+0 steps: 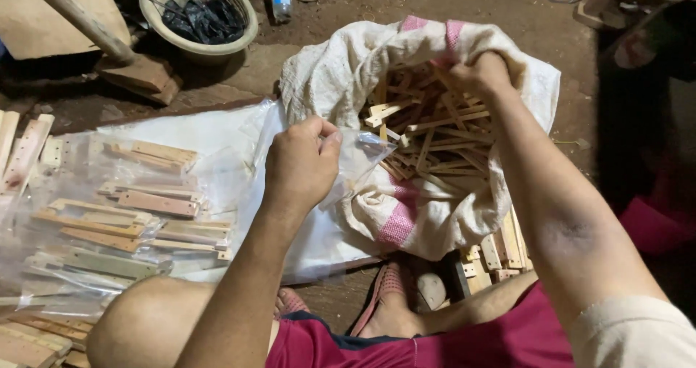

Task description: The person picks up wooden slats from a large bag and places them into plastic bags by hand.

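Head view | left hand [301,166]: clear plastic bag [359,158] pinched between thumb and fingers, just left of white sack [330,71] | right hand [480,73]: sunk among wooden sticks [428,132] in sack, fingers hidden, grasp cannot be told, possibly clenched | bagged sticks [123,216] piled left.

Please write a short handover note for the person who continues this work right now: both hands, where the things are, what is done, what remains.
Left hand: pinches an empty clear plastic bag open.
Right hand: reaching into the white sack, on the loose wooden pieces; grip not visible.
Done: several filled clear packets lie on the plastic sheet at the left.
Left: the sack holds many loose pieces; the bag in hand is unfilled.
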